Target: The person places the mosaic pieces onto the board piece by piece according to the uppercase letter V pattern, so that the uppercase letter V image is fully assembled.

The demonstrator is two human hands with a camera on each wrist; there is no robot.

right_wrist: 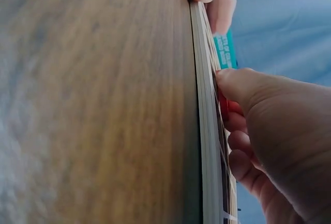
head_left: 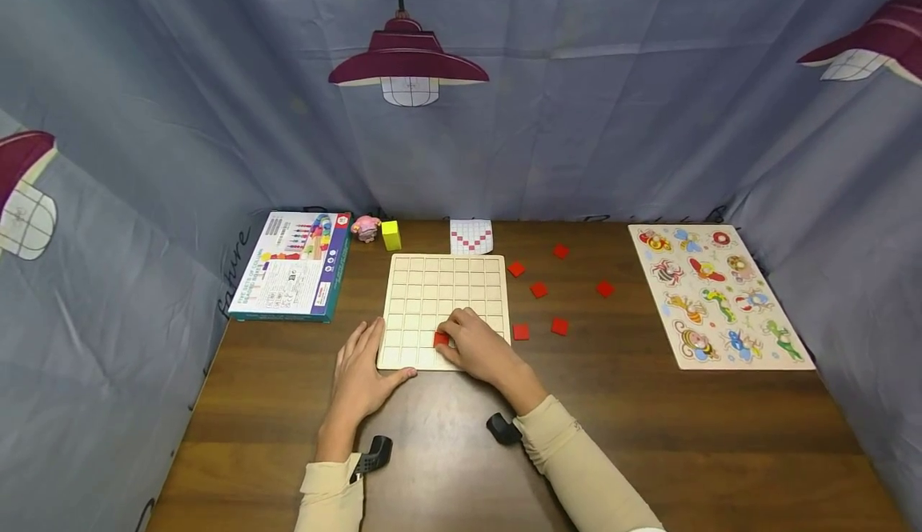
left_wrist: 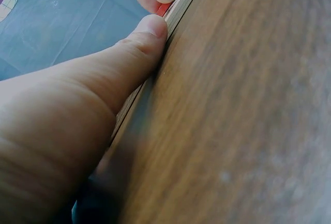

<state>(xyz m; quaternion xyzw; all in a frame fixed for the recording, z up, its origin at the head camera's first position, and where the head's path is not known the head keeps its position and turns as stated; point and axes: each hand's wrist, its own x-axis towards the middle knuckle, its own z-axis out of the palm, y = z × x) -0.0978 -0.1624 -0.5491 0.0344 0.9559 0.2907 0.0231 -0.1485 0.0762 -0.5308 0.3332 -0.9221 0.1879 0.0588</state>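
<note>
Pinching a red tile (head_left: 441, 339) with my right hand (head_left: 481, 350), thumb and fingertips curled on it, and I'm holding it down on the grid board (head_left: 446, 276) in a cell of the near rows, just left of centre. Right wrist view is showing the tile as a red sliver under my thumb, against the board's face.

My left hand (head_left: 362, 372) is lying flat with its fingers straight, thumb (left_wrist: 145, 40) pressing against the board's near-left edge, gripping nothing.

The board is sitting mid-table, nearer the far edge of the tabletop (head_left: 648, 436). Six loose red tiles (head_left: 539, 290) are lying scattered just right of it, all apart from each other. A pattern card (head_left: 471, 237) is lying at the board's far edge. A yellow block (head_left: 390, 235) and a small pink figure (head_left: 366, 228) are standing beside it. A toy box (head_left: 295, 265) is lying toward the far-left corner, and an animal peg puzzle (head_left: 716, 296) is lying along the right edge.
</note>
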